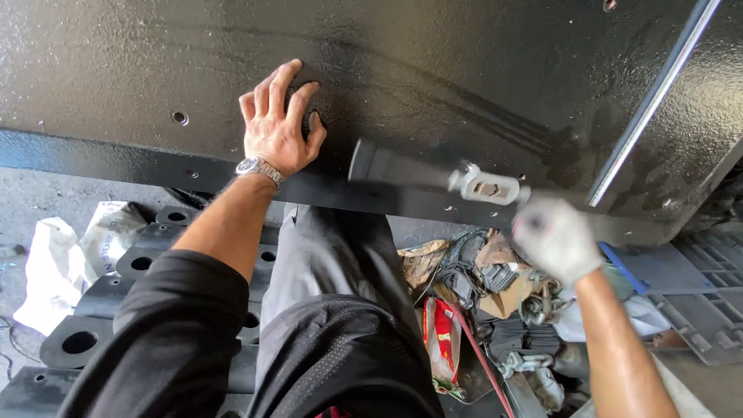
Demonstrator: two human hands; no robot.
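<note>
From the head camera, looking down: the left hand [276, 128] lies flat with fingers spread and released, palm pressed on the large black-painted, rough-textured metal panel [464, 70], its fingertips beside a dark round hole. A steel wristwatch [259, 168] sits on that wrist. The right hand [556, 237], in a white work glove and blurred with motion, is clenched around the far end of a long tool with a black cylindrical head and silver-grey metal joint [433, 174], which lies across the panel's lower edge, its black end near the left hand. A thin bright metal strip [658, 97] runs diagonally at right. Below lie black rubber blocks with round holes [77, 340] and a heap of cables and shackles [495, 294] (quite a jumble). To my eye, bracing the panel firmly and keeping the tool square to it matters most here.
</note>
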